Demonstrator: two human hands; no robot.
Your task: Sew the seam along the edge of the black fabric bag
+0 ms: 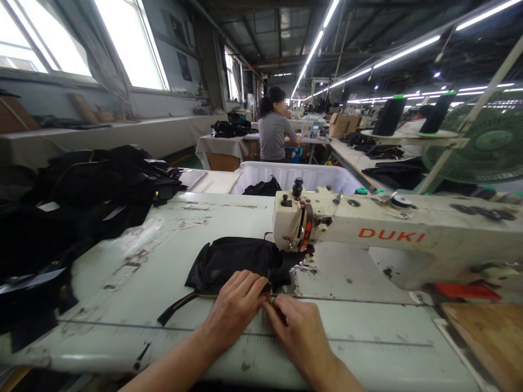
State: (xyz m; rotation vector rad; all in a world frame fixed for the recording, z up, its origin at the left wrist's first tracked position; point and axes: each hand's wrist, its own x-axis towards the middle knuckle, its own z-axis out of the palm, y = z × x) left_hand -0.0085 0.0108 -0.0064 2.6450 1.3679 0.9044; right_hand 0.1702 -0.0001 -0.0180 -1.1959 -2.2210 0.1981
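Observation:
A black fabric piece (232, 261) with a zipper lies flat on the pale sewing table, its right end by the needle area of the sewing machine (392, 234). A zipper tail (175, 309) sticks out to its left. My left hand (239, 305) rests on the near edge of the fabric, fingers closed over a small gold-coloured part at the zipper. Just right of it, my right hand (296, 332) has thumb and fingers pinched together at that same near corner. What lies between the right fingertips is hidden.
Black fabric pieces (93, 201) are heaped on the left. Behind the machine stands a white bin (302, 171) with black fabric inside. A ruler strip (376, 344) runs along the table's front. Thread cones (390, 115) and a green fan (486, 141) are at right; a person (273, 130) sits ahead.

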